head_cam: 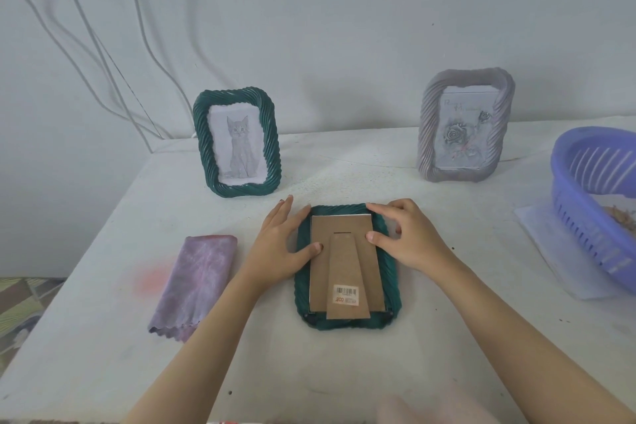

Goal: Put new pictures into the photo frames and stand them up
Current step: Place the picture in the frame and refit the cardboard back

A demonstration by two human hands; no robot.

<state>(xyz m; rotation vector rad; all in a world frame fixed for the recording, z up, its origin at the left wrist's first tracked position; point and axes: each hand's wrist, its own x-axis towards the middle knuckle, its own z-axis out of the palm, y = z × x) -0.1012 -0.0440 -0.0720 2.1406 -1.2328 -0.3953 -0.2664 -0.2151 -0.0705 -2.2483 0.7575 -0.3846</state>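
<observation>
— Where is the frame?
— The face-down green frame (390, 274) lies flat on the table (309, 372) before you, cardboard backing (358, 225) up.
— And my hands?
— Your left hand (282, 248) rests on its left rim with fingers straight and thumb on the backing. Your right hand (409, 237) curls over the far right corner, thumb pressing the backing.
— Farther off?
— A folded cloth (199, 282) lies left and a purple basket (599, 196) sits right. The cat frame (237, 144) and rose frame (464, 127) stand upright near the wall.
</observation>
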